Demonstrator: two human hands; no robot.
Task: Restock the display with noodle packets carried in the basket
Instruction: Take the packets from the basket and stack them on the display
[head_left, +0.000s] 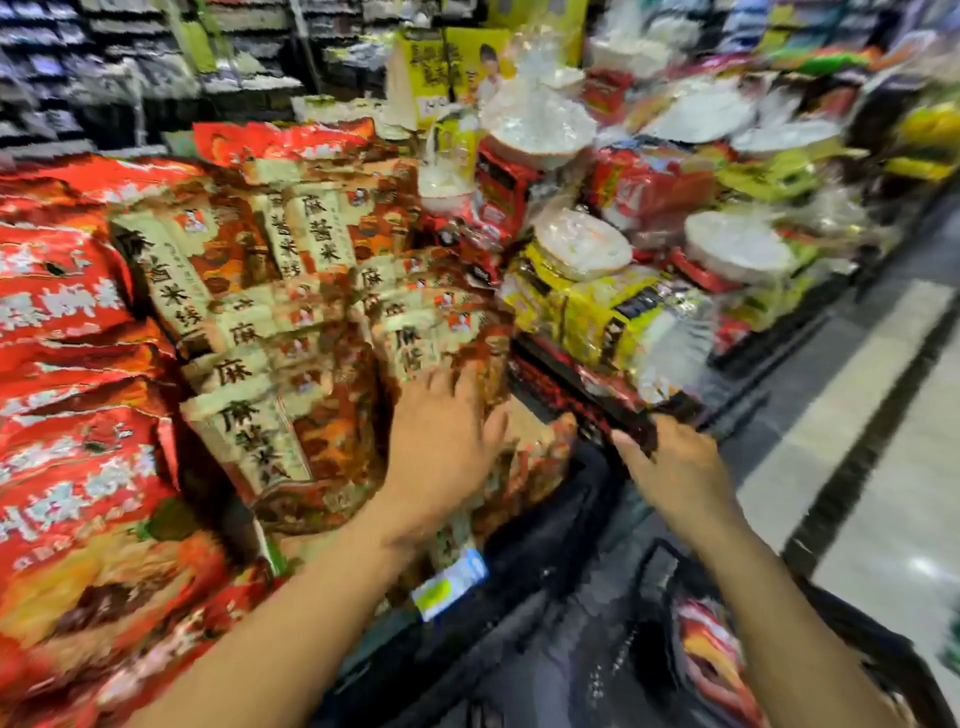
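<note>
Left hand (441, 431): flat, pressed on brown-and-cream plastic noodle packets (270, 332), 10 o'clock. Right hand (675, 462): clamped on dark red-black flat packet (597, 400), 1 o'clock. Black basket (654, 566), 5 o'clock. Risk: leaning stack likely toppled if pressure is released.

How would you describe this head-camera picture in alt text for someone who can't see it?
In a shop, a person's left hand presses flat on stacked brown packets, while the right hand grips the edge of a dark pack beside them. A black basket below holds another packet.
</note>
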